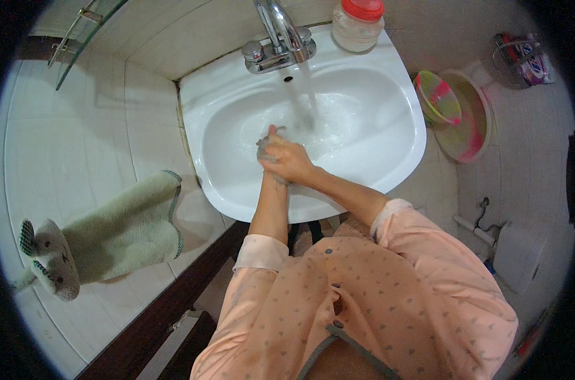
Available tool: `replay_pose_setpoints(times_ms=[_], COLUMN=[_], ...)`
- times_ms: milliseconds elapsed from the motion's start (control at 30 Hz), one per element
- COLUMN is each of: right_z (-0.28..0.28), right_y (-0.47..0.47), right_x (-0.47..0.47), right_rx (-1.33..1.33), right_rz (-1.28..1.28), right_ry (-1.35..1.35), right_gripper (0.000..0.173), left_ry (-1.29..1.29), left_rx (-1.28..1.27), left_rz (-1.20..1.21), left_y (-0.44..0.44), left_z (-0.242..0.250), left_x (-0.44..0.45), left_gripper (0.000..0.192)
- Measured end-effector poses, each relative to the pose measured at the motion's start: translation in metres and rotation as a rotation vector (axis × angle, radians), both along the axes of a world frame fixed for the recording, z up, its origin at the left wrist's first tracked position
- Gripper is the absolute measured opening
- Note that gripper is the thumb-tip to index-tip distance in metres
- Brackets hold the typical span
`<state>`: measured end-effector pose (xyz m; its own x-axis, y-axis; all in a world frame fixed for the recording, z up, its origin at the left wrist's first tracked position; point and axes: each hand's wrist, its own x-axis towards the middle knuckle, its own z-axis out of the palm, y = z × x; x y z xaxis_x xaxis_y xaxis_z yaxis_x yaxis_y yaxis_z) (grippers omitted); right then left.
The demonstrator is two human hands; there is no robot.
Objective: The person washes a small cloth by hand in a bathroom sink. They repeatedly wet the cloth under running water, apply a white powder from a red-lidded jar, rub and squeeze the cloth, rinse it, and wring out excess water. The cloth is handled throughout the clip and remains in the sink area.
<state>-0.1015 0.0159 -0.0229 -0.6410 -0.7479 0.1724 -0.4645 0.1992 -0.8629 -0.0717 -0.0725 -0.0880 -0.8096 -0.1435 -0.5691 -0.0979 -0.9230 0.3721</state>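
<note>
Over the near left of a white washbasin (373, 166), my two hands are pressed together. My right hand (291, 159) is closed over my left hand (269, 165), which is mostly hidden beneath it. Between them is a wet, crumpled grey cloth (263, 143), only its edges showing around the fingers; what kind of cloth it is cannot be made out. Water (312, 90) runs from the chrome faucet (292, 40) into the bowl, to the right of my hands. Both forearms are bare below rolled peach sleeves.
A red-lidded plastic jar (358, 28) stands on the basin's back right corner. To the right are a bucket (468, 128) and a small colourful tub (437, 97). At left hangs a pale green animal-headed towel (126, 228), below a glass shelf (90, 45).
</note>
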Motion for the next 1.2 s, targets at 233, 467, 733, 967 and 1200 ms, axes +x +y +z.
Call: replay_pose_setpoints(times_ms=[233, 467, 733, 967, 1200], right_z=[-0.052, -0.082, -0.075, 0.004, -0.024], right_y=[0.033, 0.057, 0.013, 0.002, -0.013], right_x=[-0.068, -0.087, -0.049, 0.006, -0.028], right_rx=[0.498, 0.694, 0.083, 0.076, 0.154], right_rz=[-0.437, -0.353, -0.13, 0.051, -0.086], right_ry=[-0.106, 0.183, -0.4, -0.129, 0.085], right_gripper=[0.04, 0.033, 0.033, 0.025, 0.019], left_ry=[-0.311, -0.615, -0.531, -0.122, -0.248], left_rx=[-0.531, -1.337, -1.615, -0.147, -1.277], left_rz=[0.223, -0.118, -1.043, 0.07, -0.257], left_y=[0.01, -0.02, 0.024, 0.007, 0.026], left_z=[0.059, 0.024, 0.071, 0.014, 0.026], left_x=[-0.008, 0.025, -0.011, 0.014, 0.012], left_gripper=[0.022, 0.056, 0.049, 0.036, 0.024])
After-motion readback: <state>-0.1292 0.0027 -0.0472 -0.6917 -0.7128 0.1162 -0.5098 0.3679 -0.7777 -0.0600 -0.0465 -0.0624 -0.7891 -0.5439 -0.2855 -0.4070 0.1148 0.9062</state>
